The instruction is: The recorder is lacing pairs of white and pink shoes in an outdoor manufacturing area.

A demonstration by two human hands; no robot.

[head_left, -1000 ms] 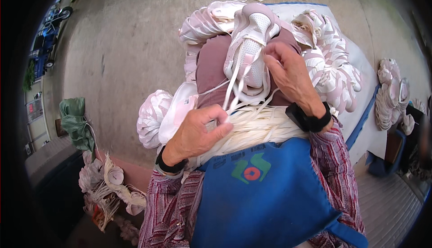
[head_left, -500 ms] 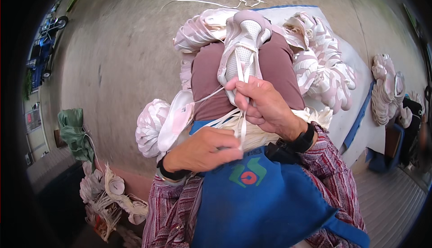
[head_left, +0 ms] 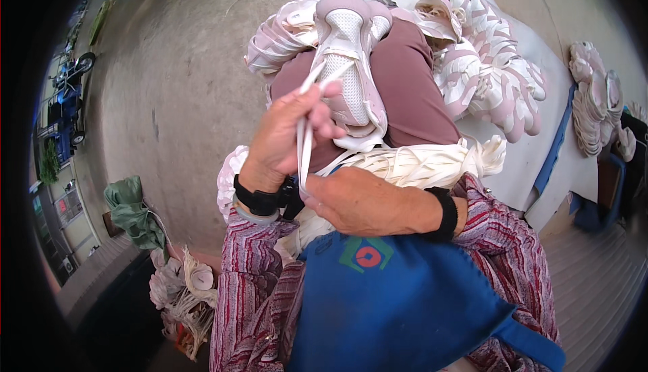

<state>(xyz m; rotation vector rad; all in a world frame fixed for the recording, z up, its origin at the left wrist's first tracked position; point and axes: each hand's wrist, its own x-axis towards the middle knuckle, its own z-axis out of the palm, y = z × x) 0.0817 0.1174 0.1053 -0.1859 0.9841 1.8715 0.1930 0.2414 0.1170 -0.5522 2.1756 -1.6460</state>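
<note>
A white and pale pink shoe upper [head_left: 347, 88] with a mesh tongue lies over my lap, its toe pointing away from me. White shoelaces [head_left: 305, 149] run from it down toward me. My left hand [head_left: 290, 125] is closed around these laces just left of the upper. Below it my right hand [head_left: 361, 200] pinches the same laces near their lower part; their ends are hidden. A thick bundle of cream laces [head_left: 425, 166] lies across my lap beyond my right hand.
Stacked shoe uppers [head_left: 486, 68] lie on a pale sheet [head_left: 540, 136] to the right, with another stack [head_left: 280, 41] at the left knee. More uppers [head_left: 594, 102] stand farther right. A green sack [head_left: 135, 210] and a loose pile of uppers [head_left: 182, 284] are at the left.
My left hand has moved up and away from me to the laces by the upper. My right hand has come down toward me and left, drawing the laces leftward.
</note>
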